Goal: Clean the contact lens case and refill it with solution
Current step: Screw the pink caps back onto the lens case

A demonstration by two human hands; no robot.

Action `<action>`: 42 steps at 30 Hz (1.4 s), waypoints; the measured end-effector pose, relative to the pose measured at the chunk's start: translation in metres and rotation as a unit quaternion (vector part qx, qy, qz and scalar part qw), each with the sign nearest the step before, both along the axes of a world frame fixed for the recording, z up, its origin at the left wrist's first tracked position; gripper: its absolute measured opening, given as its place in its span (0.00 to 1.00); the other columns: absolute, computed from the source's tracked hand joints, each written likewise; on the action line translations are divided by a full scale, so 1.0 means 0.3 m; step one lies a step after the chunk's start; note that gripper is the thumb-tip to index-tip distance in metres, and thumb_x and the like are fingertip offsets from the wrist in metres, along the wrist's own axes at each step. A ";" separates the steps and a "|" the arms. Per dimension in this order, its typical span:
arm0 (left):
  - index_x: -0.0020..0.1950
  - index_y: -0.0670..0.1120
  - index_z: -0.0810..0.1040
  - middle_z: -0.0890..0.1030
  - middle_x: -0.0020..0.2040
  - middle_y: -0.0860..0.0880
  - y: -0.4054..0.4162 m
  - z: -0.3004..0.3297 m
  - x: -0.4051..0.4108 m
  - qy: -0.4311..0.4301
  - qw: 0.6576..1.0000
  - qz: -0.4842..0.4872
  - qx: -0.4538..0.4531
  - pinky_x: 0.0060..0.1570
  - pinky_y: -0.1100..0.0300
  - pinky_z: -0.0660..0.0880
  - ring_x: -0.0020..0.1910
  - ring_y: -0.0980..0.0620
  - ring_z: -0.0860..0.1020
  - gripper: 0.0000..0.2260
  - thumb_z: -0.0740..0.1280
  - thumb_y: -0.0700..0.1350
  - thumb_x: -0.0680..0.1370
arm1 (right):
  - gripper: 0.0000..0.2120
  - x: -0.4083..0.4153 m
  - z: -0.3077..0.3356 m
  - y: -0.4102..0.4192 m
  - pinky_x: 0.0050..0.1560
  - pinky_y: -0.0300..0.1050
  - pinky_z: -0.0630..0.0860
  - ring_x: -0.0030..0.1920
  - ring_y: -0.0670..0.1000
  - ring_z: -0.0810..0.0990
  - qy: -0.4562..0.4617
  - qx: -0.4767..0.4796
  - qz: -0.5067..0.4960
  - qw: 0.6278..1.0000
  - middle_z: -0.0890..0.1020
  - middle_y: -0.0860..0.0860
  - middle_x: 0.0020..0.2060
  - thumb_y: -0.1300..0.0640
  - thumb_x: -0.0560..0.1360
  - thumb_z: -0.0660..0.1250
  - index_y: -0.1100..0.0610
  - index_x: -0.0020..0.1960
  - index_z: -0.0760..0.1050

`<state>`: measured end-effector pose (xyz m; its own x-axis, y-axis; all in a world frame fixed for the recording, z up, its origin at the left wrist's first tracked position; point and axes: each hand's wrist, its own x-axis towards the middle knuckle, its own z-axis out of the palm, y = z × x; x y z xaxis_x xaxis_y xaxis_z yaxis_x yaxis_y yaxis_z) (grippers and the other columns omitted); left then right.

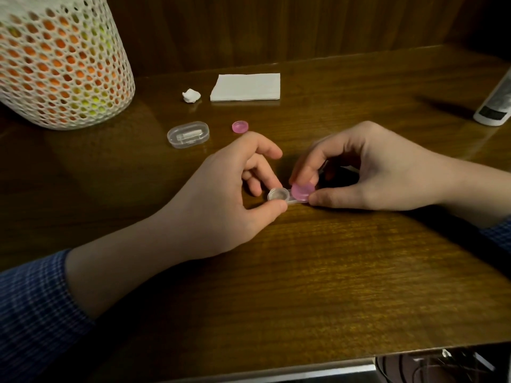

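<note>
A clear contact lens case (279, 195) lies on the wooden table (331, 258) between my hands. My left hand (235, 194) pinches its open left well between thumb and fingers. My right hand (359, 172) pinches a pink cap (302, 190) that sits tilted on the case's right well. A second pink cap (240, 126) lies loose on the table behind my left hand. The solution bottle (496, 103), white with a dark label, lies at the right edge, partly cut off by the frame.
A clear oval plastic box (188, 134) sits behind my left hand. Farther back are a crumpled white wad (191, 95) and a folded white tissue (246, 87). A white mesh container (60, 62) stands at the back left. The table's front edge (276, 366) runs below.
</note>
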<state>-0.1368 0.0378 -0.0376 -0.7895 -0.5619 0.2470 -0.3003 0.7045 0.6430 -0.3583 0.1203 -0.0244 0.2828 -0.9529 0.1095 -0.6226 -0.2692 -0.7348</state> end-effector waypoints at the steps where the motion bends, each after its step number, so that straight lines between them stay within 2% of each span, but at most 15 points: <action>1: 0.66 0.47 0.75 0.85 0.45 0.56 0.001 0.000 0.000 -0.001 1.000 0.000 0.000 0.42 0.71 0.73 0.44 0.57 0.81 0.25 0.78 0.45 0.72 | 0.10 0.002 -0.001 0.000 0.55 0.51 0.82 0.51 0.53 0.85 -0.003 -0.006 0.001 1.000 0.87 0.49 0.48 0.54 0.71 0.77 0.53 0.51 0.85; 6: 0.66 0.47 0.75 0.84 0.45 0.56 -0.001 0.002 0.003 -0.002 1.000 -0.001 -0.001 0.42 0.71 0.73 0.45 0.57 0.81 0.25 0.78 0.46 0.72 | 0.10 0.011 -0.010 -0.002 0.51 0.52 0.82 0.48 0.53 0.84 -0.004 -0.029 -0.003 1.000 0.86 0.46 0.45 0.51 0.69 0.78 0.51 0.49 0.85; 14: 0.66 0.47 0.75 0.85 0.45 0.56 -0.006 0.000 0.001 -0.003 1.000 -0.004 0.000 0.41 0.71 0.73 0.44 0.56 0.81 0.25 0.78 0.45 0.72 | 0.08 0.000 0.000 -0.001 0.55 0.52 0.83 0.51 0.52 0.86 -0.004 -0.010 0.010 1.000 0.88 0.48 0.47 0.54 0.71 0.77 0.50 0.50 0.85; 18: 0.66 0.47 0.75 0.85 0.45 0.56 -0.004 0.003 0.000 -0.006 1.000 -0.004 -0.003 0.42 0.71 0.73 0.44 0.56 0.81 0.25 0.78 0.46 0.72 | 0.09 0.014 -0.005 0.000 0.49 0.51 0.82 0.45 0.52 0.85 -0.001 -0.024 -0.005 1.000 0.87 0.46 0.45 0.51 0.69 0.78 0.51 0.48 0.85; 21: 0.66 0.47 0.75 0.85 0.45 0.56 -0.002 0.006 0.001 -0.004 1.000 -0.005 -0.003 0.42 0.72 0.72 0.45 0.56 0.81 0.25 0.77 0.48 0.71 | 0.11 0.026 -0.013 0.001 0.45 0.48 0.82 0.45 0.51 0.83 0.003 -0.043 -0.018 0.999 0.85 0.45 0.43 0.49 0.67 0.78 0.51 0.46 0.84; 24: 0.66 0.47 0.75 0.85 0.44 0.56 -0.002 0.006 0.001 -0.007 1.000 -0.003 -0.002 0.42 0.72 0.73 0.45 0.57 0.81 0.25 0.78 0.46 0.72 | 0.12 0.025 -0.016 0.001 0.46 0.49 0.82 0.46 0.52 0.84 0.015 -0.057 -0.018 0.998 0.85 0.46 0.47 0.49 0.67 0.79 0.53 0.46 0.84; 28: 0.66 0.47 0.75 0.85 0.45 0.56 -0.003 0.006 0.001 -0.007 1.000 -0.003 0.003 0.42 0.71 0.73 0.44 0.57 0.81 0.24 0.78 0.45 0.72 | 0.08 0.009 -0.010 0.003 0.51 0.50 0.83 0.50 0.53 0.85 0.011 -0.033 0.007 0.999 0.86 0.46 0.53 0.55 0.70 0.77 0.55 0.48 0.85; 31: 0.66 0.46 0.75 0.85 0.45 0.55 -0.003 0.007 0.002 -0.008 1.000 -0.004 0.001 0.42 0.71 0.72 0.44 0.55 0.81 0.24 0.78 0.45 0.72 | 0.06 0.006 -0.012 0.003 0.50 0.52 0.83 0.48 0.55 0.86 0.020 -0.036 0.009 0.999 0.87 0.46 0.50 0.57 0.72 0.76 0.55 0.48 0.85; 36: 0.66 0.47 0.75 0.84 0.44 0.56 0.000 0.007 0.002 -0.008 1.000 -0.001 0.000 0.42 0.71 0.72 0.45 0.57 0.81 0.24 0.78 0.45 0.72 | 0.10 0.030 -0.021 -0.002 0.48 0.50 0.81 0.46 0.50 0.84 0.032 -0.070 -0.009 0.997 0.85 0.47 0.45 0.49 0.69 0.77 0.53 0.46 0.85; 42: 0.65 0.47 0.75 0.85 0.44 0.56 -0.001 0.009 0.001 -0.006 1.000 -0.003 0.002 0.41 0.72 0.72 0.44 0.56 0.81 0.24 0.78 0.45 0.72 | 0.06 0.014 -0.008 0.001 0.48 0.50 0.83 0.48 0.52 0.85 0.036 -0.043 0.017 0.998 0.85 0.46 0.52 0.56 0.71 0.76 0.55 0.48 0.85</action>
<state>-0.1364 0.0375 -0.0350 -0.7962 -0.5575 0.2350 -0.3031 0.7037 0.6426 -0.3542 0.1207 -0.0267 0.3243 -0.9309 0.1679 -0.6627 -0.3502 -0.6619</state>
